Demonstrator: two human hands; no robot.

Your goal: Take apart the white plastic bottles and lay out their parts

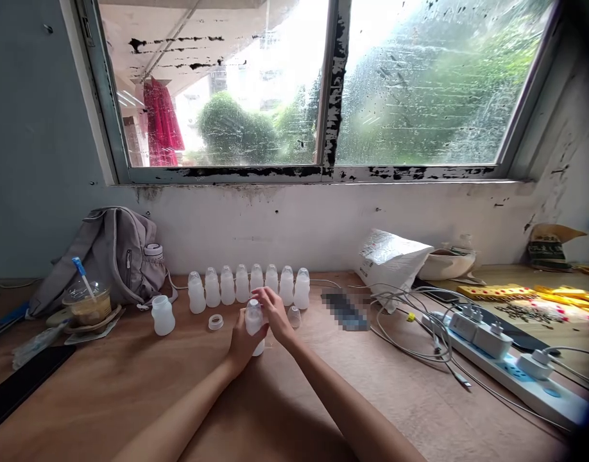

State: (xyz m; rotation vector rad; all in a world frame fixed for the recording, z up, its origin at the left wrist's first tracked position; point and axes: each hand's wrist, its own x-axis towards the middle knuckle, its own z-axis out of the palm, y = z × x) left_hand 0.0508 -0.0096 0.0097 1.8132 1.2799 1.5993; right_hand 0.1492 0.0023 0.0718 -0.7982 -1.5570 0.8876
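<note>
A frosted white baby bottle (254,319) stands upright at the middle of the table, my left hand (239,341) wrapped around its body. From the other side, my right hand (275,313) has its fingers curled against the bottle's top; the exact fingertip contact is partly hidden. Behind the hands runs a row of several similar bottles (227,286) with clear domed caps. A bottle without a cap (163,316) stands to the left. Between it and my left hand lies a white ring (216,321). Just right of my right hand sits a small clear dome (294,316).
A grey backpack (116,256) and an iced drink cup (88,303) occupy the left side. On the right are tangled cables (405,343), a white power strip (506,369) and a white bag (391,260). A window (326,173) is set in the wall behind the table.
</note>
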